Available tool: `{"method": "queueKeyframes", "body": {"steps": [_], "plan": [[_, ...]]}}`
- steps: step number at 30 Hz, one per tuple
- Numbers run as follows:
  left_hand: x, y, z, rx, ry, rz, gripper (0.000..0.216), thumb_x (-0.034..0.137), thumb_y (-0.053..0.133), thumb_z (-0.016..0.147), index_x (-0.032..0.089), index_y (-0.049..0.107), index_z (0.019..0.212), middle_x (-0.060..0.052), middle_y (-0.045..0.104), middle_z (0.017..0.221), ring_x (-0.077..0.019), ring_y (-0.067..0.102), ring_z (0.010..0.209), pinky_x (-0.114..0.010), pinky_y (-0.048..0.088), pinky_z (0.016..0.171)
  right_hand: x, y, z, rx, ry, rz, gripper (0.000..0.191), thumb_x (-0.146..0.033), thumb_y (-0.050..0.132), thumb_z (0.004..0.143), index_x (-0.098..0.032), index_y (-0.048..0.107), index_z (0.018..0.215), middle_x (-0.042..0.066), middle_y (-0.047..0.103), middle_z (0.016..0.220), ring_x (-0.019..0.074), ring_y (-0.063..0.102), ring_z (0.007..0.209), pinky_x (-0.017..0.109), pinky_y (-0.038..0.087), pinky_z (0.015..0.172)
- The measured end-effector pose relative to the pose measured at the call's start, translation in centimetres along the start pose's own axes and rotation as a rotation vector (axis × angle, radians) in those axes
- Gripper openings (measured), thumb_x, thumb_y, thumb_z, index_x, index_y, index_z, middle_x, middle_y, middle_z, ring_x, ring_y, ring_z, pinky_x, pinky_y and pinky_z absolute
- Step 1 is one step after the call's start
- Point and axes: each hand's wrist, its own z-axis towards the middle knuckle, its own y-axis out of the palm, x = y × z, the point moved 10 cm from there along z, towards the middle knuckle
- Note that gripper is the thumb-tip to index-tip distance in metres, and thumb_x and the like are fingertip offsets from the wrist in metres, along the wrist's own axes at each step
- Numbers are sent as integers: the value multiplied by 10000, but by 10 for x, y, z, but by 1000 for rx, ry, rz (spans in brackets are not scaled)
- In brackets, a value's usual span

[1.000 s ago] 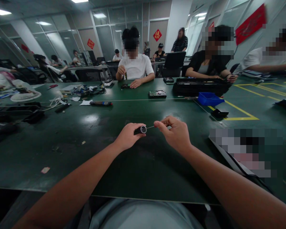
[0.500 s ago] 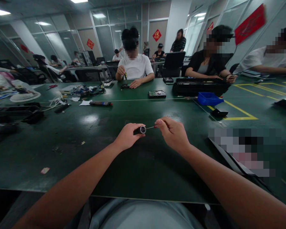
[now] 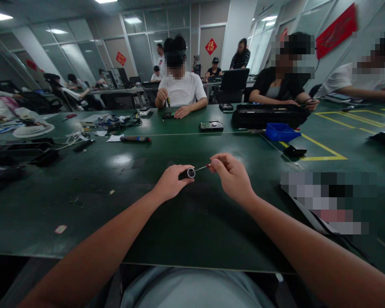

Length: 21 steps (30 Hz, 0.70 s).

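Left hand (image 3: 171, 182): thumb below, fingers above, clasped around a short black cylinder (image 3: 182, 175). Its silver-rimmed end protrudes past the fingertips, facing right and toward the wearer; the cylinder's long axis runs roughly crosswise.

Right hand (image 3: 233, 174): thumb and forefinger pinch a thin screwdriver (image 3: 201, 167) at its red part; the remainder of the handle is hidden by the hand.

Alignment: the screwdriver's shaft slants left and slightly down the view from the right fingertips, its tip at the rimmed end. Whether the tip touches the rim or enters the opening cannot be told. The cylinder lies left of the right fingers; the left hand is nearer, being in contact with it.

Surroundings: both hands are in front of the wearer, above the green table (image 3: 186, 231). Beyond them lie a hard drive (image 3: 211, 126) and a dark pen-like tool (image 3: 136, 139); a blue bin (image 3: 281, 132) stands to the far right.
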Motion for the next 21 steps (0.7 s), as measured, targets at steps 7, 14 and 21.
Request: {"method": "queueKeyframes", "body": {"steps": [7, 14, 21], "plan": [[13, -3, 3, -14, 135, 48, 371, 250, 692, 884, 276, 635, 1250, -31, 670, 1251, -232, 584, 1169, -503, 331, 1118, 51, 9, 5, 57, 320, 509, 347, -541, 623, 853, -197, 628, 809, -2, 593, 683, 141, 580, 618, 351, 535, 706], [5, 1, 7, -30, 83, 71, 362, 280, 693, 886, 261, 640, 1243, -29, 675, 1236, -227, 574, 1166, -482, 357, 1100, 49, -3, 4, 159, 258, 338, 332, -531, 598, 878, -203, 627, 832, 6, 616, 731, 142, 586, 646, 314, 499, 646], [9, -3, 3, -15, 61, 48, 383, 314, 712, 873, 231, 643, 1240, -36, 687, 1212, -229, 599, 1104, -429, 414, 1016, 25, -5, 5, 107, 99, 161, 262, -441, 546, 936, -194, 633, 918, 30, 670, 781, 164, 637, 705, 342, 521, 696]]}}
